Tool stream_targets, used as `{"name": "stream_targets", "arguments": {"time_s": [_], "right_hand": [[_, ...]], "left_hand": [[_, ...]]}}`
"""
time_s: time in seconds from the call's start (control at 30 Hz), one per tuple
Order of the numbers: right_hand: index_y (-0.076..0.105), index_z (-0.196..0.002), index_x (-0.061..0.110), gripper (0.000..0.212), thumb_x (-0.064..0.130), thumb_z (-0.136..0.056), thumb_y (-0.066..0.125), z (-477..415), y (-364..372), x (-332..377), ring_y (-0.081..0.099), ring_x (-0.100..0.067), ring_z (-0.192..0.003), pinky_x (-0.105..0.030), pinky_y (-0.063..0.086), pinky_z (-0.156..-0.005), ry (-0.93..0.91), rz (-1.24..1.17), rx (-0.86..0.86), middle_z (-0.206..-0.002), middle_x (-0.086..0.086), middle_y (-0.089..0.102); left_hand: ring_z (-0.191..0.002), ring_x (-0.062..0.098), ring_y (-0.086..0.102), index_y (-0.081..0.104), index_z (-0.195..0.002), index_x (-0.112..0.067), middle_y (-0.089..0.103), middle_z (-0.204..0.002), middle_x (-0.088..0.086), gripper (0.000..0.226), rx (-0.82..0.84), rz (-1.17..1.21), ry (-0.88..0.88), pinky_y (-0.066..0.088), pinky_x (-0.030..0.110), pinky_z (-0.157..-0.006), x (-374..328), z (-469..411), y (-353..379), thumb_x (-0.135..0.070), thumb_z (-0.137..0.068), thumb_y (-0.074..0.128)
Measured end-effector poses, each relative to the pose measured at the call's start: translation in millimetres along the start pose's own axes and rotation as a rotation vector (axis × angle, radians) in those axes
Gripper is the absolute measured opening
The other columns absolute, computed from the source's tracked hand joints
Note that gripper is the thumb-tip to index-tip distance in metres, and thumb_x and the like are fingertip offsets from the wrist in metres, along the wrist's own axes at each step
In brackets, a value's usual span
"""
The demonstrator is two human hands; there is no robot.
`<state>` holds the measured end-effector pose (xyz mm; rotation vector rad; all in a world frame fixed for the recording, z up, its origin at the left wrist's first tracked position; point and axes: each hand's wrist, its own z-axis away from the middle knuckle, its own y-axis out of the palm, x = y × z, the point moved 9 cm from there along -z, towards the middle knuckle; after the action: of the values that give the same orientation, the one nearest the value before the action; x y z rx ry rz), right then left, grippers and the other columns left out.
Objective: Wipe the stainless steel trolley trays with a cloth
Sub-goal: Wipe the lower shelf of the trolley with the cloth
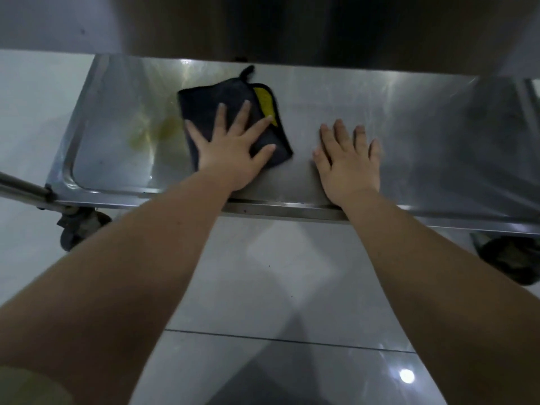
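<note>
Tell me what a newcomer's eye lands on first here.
The dark cloth with a yellow inner face, mid-tray, pressed flat under the left hand. Beside it the right hand lies flat on the bare stainless steel tray, and a yellowish smear stains the tray's left end.

A shiny metal trolley tray (380,112) stands on a pale tiled floor (277,287). The left hand (230,147) lies flat with its fingers spread on a dark cloth (222,97). The cloth has a yellow side (264,102) showing at a fold. A yellowish smear (152,130) is on the tray just left of the cloth. The right hand (349,162) lies flat on the bare tray, near the cloth. A dark wheel (79,226) shows under the left corner.
</note>
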<state>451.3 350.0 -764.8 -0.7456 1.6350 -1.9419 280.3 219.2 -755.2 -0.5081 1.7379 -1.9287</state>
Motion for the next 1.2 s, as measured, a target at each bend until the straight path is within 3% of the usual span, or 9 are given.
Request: {"name": "stream_targets", "arguments": {"time_s": [0.1, 0.2, 0.53, 0.63, 0.77, 0.87, 1.07, 1.2], "right_hand": [[-0.004, -0.153, 0.038, 0.066, 0.062, -0.093, 0.006, -1, 5, 1, -0.008, -0.034, -0.149, -0.058, -0.012, -0.113, -0.004, 0.060, 0.015, -0.164, 0.005, -0.004], [-0.005, -0.152, 0.042, 0.066, 0.064, -0.090, 0.002, 0, 6, 2, -0.010, -0.037, -0.148, -0.062, -0.016, -0.109, -0.002, 0.073, 0.008, -0.164, 0.005, -0.006], [-0.011, -0.152, 0.040, 0.060, 0.055, -0.098, 0.011, 6, 4, 1, -0.012, -0.038, -0.147, -0.065, -0.007, -0.113, -0.008, 0.097, 0.026, -0.164, 0.004, -0.009], [-0.008, -0.152, 0.042, 0.061, 0.060, -0.096, 0.011, 7, 5, -2, -0.011, -0.036, -0.148, -0.063, -0.008, -0.114, -0.020, 0.062, 0.039, -0.163, 0.006, -0.009], [-0.001, -0.152, 0.044, 0.063, 0.064, -0.094, 0.013, 6, 3, -2, -0.009, -0.036, -0.148, -0.063, -0.007, -0.114, -0.002, 0.037, 0.038, -0.164, 0.007, -0.005], [-0.003, -0.152, 0.043, 0.062, 0.063, -0.095, 0.011, 8, 0, 3, -0.008, -0.039, -0.148, -0.071, -0.008, -0.109, 0.031, 0.094, 0.029, -0.164, 0.006, -0.003], [-0.008, -0.146, 0.054, 0.061, 0.070, -0.092, 0.013, 21, 8, 0, -0.019, -0.046, -0.143, -0.076, -0.013, -0.099, 0.093, 0.022, 0.167, -0.162, 0.013, -0.013], [0.001, -0.148, 0.053, 0.051, 0.058, -0.098, 0.012, 30, 8, -1, -0.018, -0.046, -0.144, -0.078, -0.013, -0.100, 0.119, -0.053, 0.122, -0.162, 0.014, -0.008]], "left_hand": [[-0.148, 0.032, -0.014, 0.001, -0.140, -0.065, -0.009, -0.162, -0.015, 0.064, 0.038, 0.018, -0.196, -0.009, 0.079, -0.098, 76, 4, 1, -0.082, -0.079, 0.006], [-0.146, 0.038, -0.015, -0.004, -0.139, -0.066, -0.013, -0.162, -0.014, 0.062, 0.085, 0.000, -0.231, -0.006, 0.078, -0.101, 89, 7, 5, -0.082, -0.080, 0.004], [-0.146, 0.038, -0.016, -0.012, -0.147, -0.051, -0.015, -0.162, -0.012, 0.064, 0.023, -0.046, 0.204, -0.006, 0.076, -0.104, -82, 19, 9, -0.071, -0.089, 0.007], [-0.147, 0.034, -0.017, -0.014, -0.144, -0.056, -0.018, -0.161, -0.011, 0.070, 0.018, -0.049, 0.170, -0.008, 0.075, -0.105, -44, 27, 6, -0.080, -0.081, 0.005], [-0.147, 0.034, -0.016, -0.008, -0.140, -0.065, -0.018, -0.161, -0.011, 0.067, 0.050, -0.012, -0.083, -0.004, 0.076, -0.105, 64, 36, 3, -0.083, -0.079, 0.014], [-0.147, 0.033, -0.016, -0.011, -0.136, -0.069, -0.017, -0.161, -0.013, 0.064, 0.080, 0.016, -0.199, -0.004, 0.075, -0.105, 112, 45, 4, -0.085, -0.080, 0.015], [-0.147, 0.033, -0.016, -0.011, -0.135, -0.070, -0.017, -0.161, -0.014, 0.062, 0.105, 0.015, -0.210, -0.005, 0.076, -0.105, 108, 39, 6, -0.084, -0.080, 0.014], [-0.146, 0.038, -0.017, -0.010, -0.139, -0.066, -0.017, -0.161, -0.012, 0.066, 0.098, 0.010, -0.119, -0.007, 0.078, -0.101, 52, 33, 6, -0.081, -0.080, 0.016]]}}
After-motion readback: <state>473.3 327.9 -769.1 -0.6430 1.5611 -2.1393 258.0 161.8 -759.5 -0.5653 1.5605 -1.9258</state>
